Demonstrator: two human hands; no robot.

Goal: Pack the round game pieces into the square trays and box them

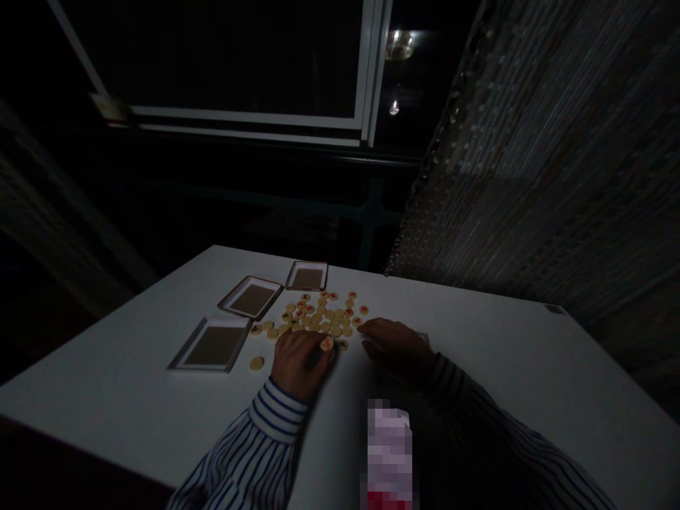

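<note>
Being pinched between the thumb and fingers of the left hand [295,361], in the head view, is a small round disc [326,343] with a red mark facing up. That hand is held right at the near edge of the disc spread [321,310], which is basically a loose crowd of pale round pieces, some marked in red, some in dark, plenty with just a plain face showing. The right hand [398,347] is held at the near right of the spread, thumb and fingers parted by a narrow gap, with the fingertips just beside a red-marked disc [358,322] at its right edge; whether that one is being touched can't be told, and the palm is hidden. Between the two hands, on the near side of the spread, a dark-marked disc [343,345] can be seen, and a lone plain disc [256,363] is set apart at its near left. As for trays, a grey-rimmed tray [215,345] is placed left of the spread, a brown-rimmed tray [252,300] at its far left, and a smaller tray [308,278] just beyond it. All of this is laid out on a white table [132,354]. Well beyond the spread a pale window frame [249,117] is seen, and off to its far right a beaded curtain [531,142] is hung, pretty dim though
</note>
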